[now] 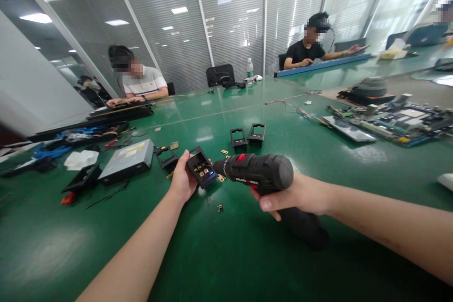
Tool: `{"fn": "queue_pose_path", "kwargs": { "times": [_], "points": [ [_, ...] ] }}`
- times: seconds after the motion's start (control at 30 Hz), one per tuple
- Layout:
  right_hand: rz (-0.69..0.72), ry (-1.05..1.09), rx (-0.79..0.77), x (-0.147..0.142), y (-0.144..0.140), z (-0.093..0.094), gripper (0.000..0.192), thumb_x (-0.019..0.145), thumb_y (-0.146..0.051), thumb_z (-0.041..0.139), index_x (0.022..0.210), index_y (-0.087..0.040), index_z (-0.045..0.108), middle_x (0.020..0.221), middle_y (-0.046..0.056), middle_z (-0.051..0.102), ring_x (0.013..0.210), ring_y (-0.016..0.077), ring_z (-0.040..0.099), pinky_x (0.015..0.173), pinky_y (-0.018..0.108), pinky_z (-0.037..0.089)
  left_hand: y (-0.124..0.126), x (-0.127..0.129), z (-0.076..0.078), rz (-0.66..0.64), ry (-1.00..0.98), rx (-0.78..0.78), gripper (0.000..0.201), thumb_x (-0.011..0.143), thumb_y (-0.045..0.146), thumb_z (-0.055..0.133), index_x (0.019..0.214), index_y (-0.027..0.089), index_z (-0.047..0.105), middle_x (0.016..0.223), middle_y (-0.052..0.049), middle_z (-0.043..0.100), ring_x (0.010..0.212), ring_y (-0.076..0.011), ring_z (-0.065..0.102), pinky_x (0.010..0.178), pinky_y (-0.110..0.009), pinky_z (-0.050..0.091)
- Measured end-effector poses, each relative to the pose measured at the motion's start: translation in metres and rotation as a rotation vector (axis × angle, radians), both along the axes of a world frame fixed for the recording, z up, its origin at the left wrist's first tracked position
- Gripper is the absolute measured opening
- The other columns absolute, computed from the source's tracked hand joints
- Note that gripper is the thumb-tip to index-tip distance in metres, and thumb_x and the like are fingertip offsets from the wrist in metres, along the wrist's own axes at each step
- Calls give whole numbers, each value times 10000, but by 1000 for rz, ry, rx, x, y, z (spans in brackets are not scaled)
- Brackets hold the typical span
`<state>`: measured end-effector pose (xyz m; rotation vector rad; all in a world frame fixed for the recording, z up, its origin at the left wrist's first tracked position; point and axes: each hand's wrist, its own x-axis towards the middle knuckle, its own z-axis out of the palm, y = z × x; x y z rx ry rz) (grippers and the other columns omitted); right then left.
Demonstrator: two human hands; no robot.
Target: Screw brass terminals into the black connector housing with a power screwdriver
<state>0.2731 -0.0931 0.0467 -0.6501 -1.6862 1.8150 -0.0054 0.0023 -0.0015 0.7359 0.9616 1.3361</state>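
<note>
My left hand (pixel 184 180) is closed round a small black plastic housing (pixel 202 169) with brass-coloured contacts inside. In my right hand (pixel 283 196) is a black cordless drill (pixel 258 170) with red accents, its chuck pointing left at the housing. Whether the bit touches the housing I cannot make out. Beneath it, several small brass plates lie on the green table, one (pixel 224 151) just beyond the drill. A few tiny brass screws (pixel 220 208) rest nearer to me. Left of the housing sits a black frame (pixel 165 157); two similar frames, one of them here (pixel 256 132), stand farther back.
To the left are a silver disc drive (pixel 127 160), a white tissue (pixel 82 160) and tangled cables. Circuit boards (pixel 403 120) and a silver flat part (pixel 348 129) lie at the right. A water bottle (pixel 249 71) stands far back. Co-workers sit across the table.
</note>
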Motion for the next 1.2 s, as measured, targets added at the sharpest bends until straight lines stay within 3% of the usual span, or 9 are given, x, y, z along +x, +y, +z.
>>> {"fn": "queue_pose_path", "kwargs": {
  "times": [0.1,0.23,0.33,0.5,0.67,1.03,1.13,1.2],
  "points": [
    [-17,18,-27,-1,0,0,594,818,-317,789,1311,-155,499,845,10,537,571,108,540,498,204,482,0,0,0,-7,7,4,329,860,514,617,848,186,601,820,-94,744,775,-278,742,707,-418,600],
    [-27,-81,-36,1,-1,2,280,800,-211,729,998,-90,570,835,36,554,573,118,570,509,202,472,-1,0,0,-19,26,14,338,860,522,611,866,185,601,831,-102,748,765,-280,740,698,-422,599],
    [-18,-136,-6,2,-2,5,203,808,-202,700,914,-92,566,794,31,555,586,129,583,524,206,479,-1,0,1,-21,36,24,338,858,524,610,870,186,603,833,-107,748,769,-285,738,696,-427,597],
    [-41,-222,48,0,-7,8,263,808,-227,703,998,-111,564,902,67,599,606,143,607,521,221,496,-4,2,3,-23,22,19,339,841,506,635,918,176,628,863,-124,749,789,-290,734,718,-432,591],
    [-61,-290,53,-2,-13,12,273,798,-268,705,970,-118,554,846,59,598,603,152,608,520,226,497,-5,3,2,-31,23,26,376,849,504,623,997,158,643,876,-133,747,785,-290,730,704,-434,590],
    [-103,-362,63,-4,-17,13,295,780,-313,699,916,-99,548,867,88,594,613,154,606,527,237,521,-3,1,-2,-58,38,43,372,861,508,610,978,158,654,872,-132,748,781,-276,727,727,-421,587],
    [-115,-327,67,-4,-20,11,406,805,-307,731,1098,-113,527,891,75,606,623,154,625,524,221,538,-3,1,-2,-52,31,38,363,859,503,615,963,159,665,868,-129,747,788,-273,725,743,-419,587],
    [-132,-275,62,-3,-23,8,655,819,-285,762,1353,-174,398,930,61,618,634,158,641,529,226,562,-3,1,-3,-49,28,37,362,862,502,612,957,158,670,866,-130,748,786,-272,724,743,-416,586]
  ]
}}
